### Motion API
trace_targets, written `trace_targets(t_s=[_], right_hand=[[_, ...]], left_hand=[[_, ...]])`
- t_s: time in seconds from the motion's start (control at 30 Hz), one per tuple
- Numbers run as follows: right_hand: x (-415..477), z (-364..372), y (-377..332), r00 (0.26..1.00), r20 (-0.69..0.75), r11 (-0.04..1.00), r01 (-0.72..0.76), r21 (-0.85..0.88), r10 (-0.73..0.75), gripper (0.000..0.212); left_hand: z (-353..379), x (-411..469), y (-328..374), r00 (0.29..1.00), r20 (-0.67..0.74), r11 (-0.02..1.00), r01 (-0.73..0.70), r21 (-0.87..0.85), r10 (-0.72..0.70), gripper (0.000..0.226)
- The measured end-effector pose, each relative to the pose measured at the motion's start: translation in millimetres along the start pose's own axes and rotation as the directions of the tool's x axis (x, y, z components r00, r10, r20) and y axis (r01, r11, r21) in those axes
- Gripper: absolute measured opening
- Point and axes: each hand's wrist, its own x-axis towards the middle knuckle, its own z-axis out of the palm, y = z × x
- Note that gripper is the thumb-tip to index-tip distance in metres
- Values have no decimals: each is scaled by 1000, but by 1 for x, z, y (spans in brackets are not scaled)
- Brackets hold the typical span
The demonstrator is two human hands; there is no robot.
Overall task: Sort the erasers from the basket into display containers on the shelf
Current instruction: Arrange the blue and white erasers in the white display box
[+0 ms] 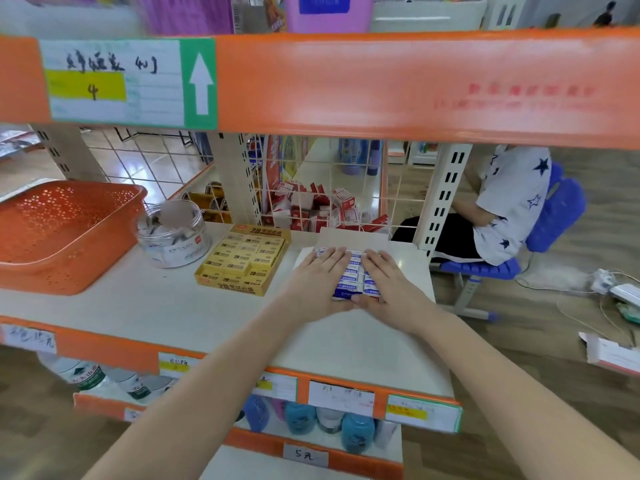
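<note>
Pressing hands: left hand (323, 275) and right hand (384, 280), fingers straight, flat on blue-and-white rectangular erasers (349, 279).
Container: white cardboard box (353, 237).
Basket: orange perforated plastic basket (62, 233).

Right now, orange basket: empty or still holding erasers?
Empty as far as visible: the orange basket shows only bare perforated floor and walls. Its left end is out of frame.
</note>
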Motion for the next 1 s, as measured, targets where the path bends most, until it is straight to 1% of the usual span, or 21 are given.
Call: trace_targets(t_s=[0.13, 0.27, 0.33, 0.4, 0.5, 0.53, 0.6, 0.67, 0.7, 0.73, 0.83, 0.9, 1.0], right_hand=[[6, 0, 2, 999, 17, 999, 28, 17, -28, 82], [11, 0, 0, 999, 46, 1000, 25, -1, -25, 81], [11, -1, -1, 998, 57, 999, 18, -41, -16, 81], [11, -5, -1, 994, 105, 993, 2, -122, 11, 83], [10, -16, -8, 980, 177, 972, -44, -230, 87, 87], [9, -17, -11, 980, 168, 970, -66, -235, 107, 86], [5, -14, -22, 989, 96, 971, -85, -225, 109, 82], [3, -5, -37, 998, 8, 969, -51, -243, 55, 79], [3, 0, -46, 1000, -10, 965, -31, -261, 29, 81], [5, 4, -55, 1000, -8, 958, -12, -287, 10, 81], [16, 7, -83, 998, 45, 936, 49, -348, -36, 73], [24, 8, -103, 994, 73, 956, 98, -277, -81, 71], [33, 18, -127, 985, 97, 977, 159, -141, -146, 68]], left_hand=[[3, -2, -1, 1000, -12, 1000, 23, -10, -23, 88], [2, 0, -6, 999, 16, 999, 37, -12, -36, 88], [2, 1, -9, 998, 66, 1000, 24, -21, -22, 91], [-1, 3, -9, 993, 118, 1000, 19, -24, -16, 92], [-7, -3, -4, 990, 138, 997, 50, -52, -42, 89], [-8, -8, -1, 990, 129, 995, 65, -73, -56, 85], [-8, -28, 3, 992, 99, 990, 92, -110, -81, 77], [-6, -54, 1, 989, 71, 976, 141, -166, -130, 72], [-5, -68, -1, 983, 67, 963, 180, -200, -170, 71], [-5, -82, -6, 974, 66, 946, 226, -234, -216, 70], [-8, -118, -28, 932, 37, 883, 353, -309, -360, 68], [-10, -137, -46, 899, 28, 846, 420, -329, -436, 67], [-11, -158, -72, 869, 17, 820, 474, -320, -495, 66]])
